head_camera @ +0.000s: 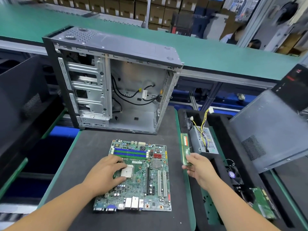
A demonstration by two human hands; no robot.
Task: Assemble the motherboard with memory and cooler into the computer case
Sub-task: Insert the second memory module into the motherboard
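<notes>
A green motherboard [150, 180] lies flat on the black mat, with blue and green memory slots at its far end and a bare CPU near its middle. My left hand [106, 174] rests on the board's left side, fingers spread beside the CPU. My right hand [198, 167] pinches the near end of a green memory stick [185, 147] that lies along the mat's right edge. The computer case [116, 80] stands upright behind the board, its side open, loose black cables inside. No memory sits in the slots.
A power supply [202, 140] with yellow and black wires lies in a black tray on the right, with a small fan [233, 175] and another green board [263, 204] nearer. A grey side panel [270, 130] leans at right. A green conveyor [216, 54] runs behind.
</notes>
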